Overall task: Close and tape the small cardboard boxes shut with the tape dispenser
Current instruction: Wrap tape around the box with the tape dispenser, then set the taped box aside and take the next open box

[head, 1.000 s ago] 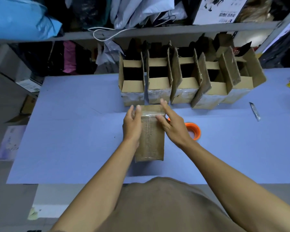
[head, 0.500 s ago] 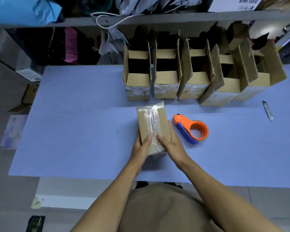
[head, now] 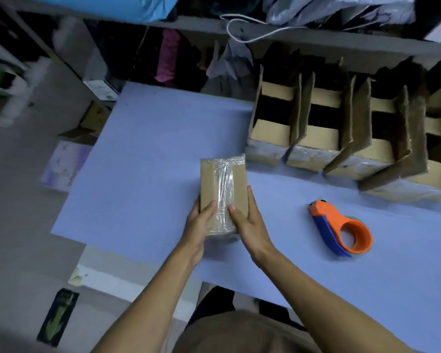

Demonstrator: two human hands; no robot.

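A small closed cardboard box (head: 222, 179) with clear tape along its top seam lies on the blue table (head: 150, 161). My left hand (head: 197, 220) grips its near left side, thumb on top. My right hand (head: 250, 220) grips the near right side, thumb on the tape. The orange and blue tape dispenser (head: 341, 228) lies on the table to the right, apart from both hands. A row of open cardboard boxes (head: 316, 128) with raised flaps stands at the back right.
A metal shelf (head: 265, 34) with bags, clothing and a white cord runs behind the table. The table's left edge drops to a grey floor with flat paper and cardboard pieces (head: 64, 164). A dark card (head: 57, 315) lies on the floor.
The view has swung left, so the box and hands sit left of centre. Over the last second my hands slid from the box's far end to its near end and now grip it.
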